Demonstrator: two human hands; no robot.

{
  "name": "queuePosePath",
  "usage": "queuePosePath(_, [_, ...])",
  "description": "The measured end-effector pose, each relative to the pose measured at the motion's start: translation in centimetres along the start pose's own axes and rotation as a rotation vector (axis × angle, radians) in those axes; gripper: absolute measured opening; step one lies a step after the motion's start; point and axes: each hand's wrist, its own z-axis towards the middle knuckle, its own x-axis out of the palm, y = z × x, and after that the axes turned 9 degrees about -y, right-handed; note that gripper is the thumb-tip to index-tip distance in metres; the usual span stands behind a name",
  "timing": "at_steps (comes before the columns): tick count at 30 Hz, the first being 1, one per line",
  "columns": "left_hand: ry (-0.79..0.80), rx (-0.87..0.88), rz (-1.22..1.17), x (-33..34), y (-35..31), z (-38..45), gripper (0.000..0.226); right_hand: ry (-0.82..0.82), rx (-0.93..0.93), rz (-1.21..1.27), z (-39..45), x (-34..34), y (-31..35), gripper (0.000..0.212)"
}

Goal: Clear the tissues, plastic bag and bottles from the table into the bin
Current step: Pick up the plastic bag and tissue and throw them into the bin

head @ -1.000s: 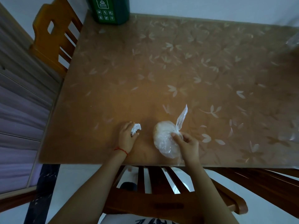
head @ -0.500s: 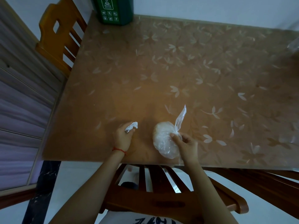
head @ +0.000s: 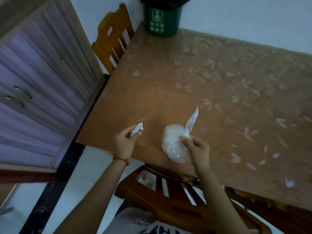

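Note:
A clear plastic bag (head: 173, 144) with something white inside hangs just above the table's near edge. My right hand (head: 196, 146) pinches it at its twisted neck, and the loose end sticks up. My left hand (head: 124, 141) holds a small crumpled white tissue (head: 137, 128) between thumb and fingers, raised off the table to the left of the bag. The green bin (head: 163, 19) with a black liner stands at the table's far left corner, well beyond both hands. No bottles are in view.
The brown table (head: 219, 85) has a leaf-patterned cover. A wooden chair (head: 112, 39) stands at its left side by the bin, and another chair (head: 177, 205) is below my arms. A cabinet (head: 37, 92) lines the left wall.
Both hands have lifted off the table, carrying the tissue and the bag. The view has swung and tilted, so the bin now shows more fully at the top.

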Motion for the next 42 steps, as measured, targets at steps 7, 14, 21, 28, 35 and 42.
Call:
queuePosePath(7, [-0.254, -0.034, 0.001, -5.5, 1.0, -2.7, 0.032, 0.249, -0.054, -0.007, -1.0, 3.0, 1.5, 0.023])
queuePosePath(14, [-0.551, -0.03, -0.032, -11.6, 2.1, -7.8, 0.029, 0.532, -0.15, -0.03, -3.7, 7.3, 2.9, 0.038])
queuePosePath(21, [-0.813, -0.118, -0.01, -18.5, 4.2, -12.5, 0.03, 0.823, -0.097, -0.109, -9.5, 12.5, 2.9, 0.008])
queuePosePath(28, [-0.995, -0.22, -0.031, -26.7, 7.9, -17.1, 0.028, 0.982, -0.133, -0.237, -18.7, 19.1, 1.4, 0.011])
queuePosePath(35, [-1.136, -0.293, 0.036, -35.4, 11.7, -21.0, 0.029, 1.1, -0.216, -0.37, -28.9, 25.3, -2.4, 0.019])
queuePosePath(42, [-1.186, -0.313, 0.038, -41.5, 14.0, -21.4, 0.029, 1.141, -0.186, -0.402, -33.4, 29.8, -3.7, 0.011])
